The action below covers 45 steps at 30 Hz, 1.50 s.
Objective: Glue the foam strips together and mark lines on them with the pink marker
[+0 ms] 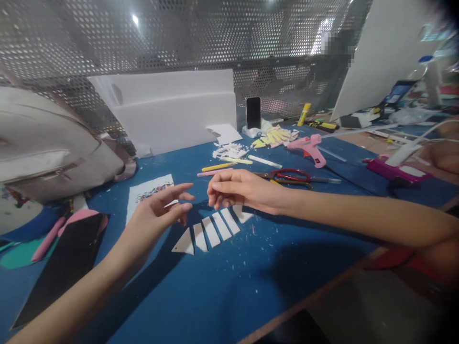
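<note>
Head view, items by descending size. Perforated metal screen (161,43): one, along the back. Tabletop (215,296): blue, strewn with small flecks. Bag (36,124): pale, zipped, at left. White boards (175,129): upright before the screen. Black panel (60,272): flat, on the left side. Hands: two, bare, raised above the table and apart from each other. Left hand (158,205): half open, fingers spread and bent, holding nothing visible. Right hand (247,188): loosely curled, thumb near the fingers; whether something small is pinched cannot be told. White cut pieces (211,232): six, in a slanting row below and between the hands, narrow gaps between; pointed end piece at left bearing a dark dot, far end piece partly hidden by the right hand. Paper sheet (138,193): white, dark-speckled, beyond the left hand. Glue gun (311,145): pink. Scissors (296,175): red-handled, beyond the right wrist. Scraps (229,152): white, heaped.
</note>
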### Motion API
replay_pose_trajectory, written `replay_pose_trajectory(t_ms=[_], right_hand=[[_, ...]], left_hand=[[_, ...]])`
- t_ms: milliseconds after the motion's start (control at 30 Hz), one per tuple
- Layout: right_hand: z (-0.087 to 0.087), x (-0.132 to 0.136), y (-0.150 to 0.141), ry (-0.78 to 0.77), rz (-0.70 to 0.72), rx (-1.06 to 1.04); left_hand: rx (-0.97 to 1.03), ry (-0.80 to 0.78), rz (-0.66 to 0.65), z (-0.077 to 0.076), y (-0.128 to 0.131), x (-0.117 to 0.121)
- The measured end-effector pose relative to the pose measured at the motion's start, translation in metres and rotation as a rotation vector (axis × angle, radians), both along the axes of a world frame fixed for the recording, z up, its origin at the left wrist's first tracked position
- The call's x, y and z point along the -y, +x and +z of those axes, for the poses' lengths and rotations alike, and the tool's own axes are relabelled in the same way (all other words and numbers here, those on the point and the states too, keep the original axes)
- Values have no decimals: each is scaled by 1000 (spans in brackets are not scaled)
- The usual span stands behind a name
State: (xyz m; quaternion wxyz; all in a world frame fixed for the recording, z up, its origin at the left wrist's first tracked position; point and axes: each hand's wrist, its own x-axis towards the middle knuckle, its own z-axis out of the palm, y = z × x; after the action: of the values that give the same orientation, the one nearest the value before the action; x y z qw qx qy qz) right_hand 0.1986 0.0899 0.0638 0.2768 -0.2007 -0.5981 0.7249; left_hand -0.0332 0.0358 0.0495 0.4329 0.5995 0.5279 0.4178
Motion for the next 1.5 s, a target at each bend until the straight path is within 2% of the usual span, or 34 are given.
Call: replay_pose_trajectory(t_ms=[233, 500, 600, 900, 1000, 1133, 1267, 1400, 1500], right_hand=[[0, 3, -2, -2, -30, 56], [-7, 2, 14, 48, -58, 130], [-11, 2, 23, 110, -90, 162], [-25, -4, 46, 438, -328, 301], [-27, -3, 52, 574, -384, 378], [-31, -1, 57, 786, -372, 466], [-36, -1, 59, 900, -332, 510], [-41, -3, 60, 970, -319, 550], [-45, -4, 61, 948, -333, 548]], left_hand=[[77, 8, 110, 0, -3, 3], [-18, 72, 290, -5, -17, 10], [-97, 103, 307, -7, -23, 15], [-425, 128, 211, -11, -25, 41], [-518, 225, 147, -14, -24, 44], [-625, 416, 46, -18, -25, 46], [-660, 514, 16, -24, -31, 47], [-720, 635, -47, -31, -40, 45], [-739, 636, -101, -35, -46, 43]])
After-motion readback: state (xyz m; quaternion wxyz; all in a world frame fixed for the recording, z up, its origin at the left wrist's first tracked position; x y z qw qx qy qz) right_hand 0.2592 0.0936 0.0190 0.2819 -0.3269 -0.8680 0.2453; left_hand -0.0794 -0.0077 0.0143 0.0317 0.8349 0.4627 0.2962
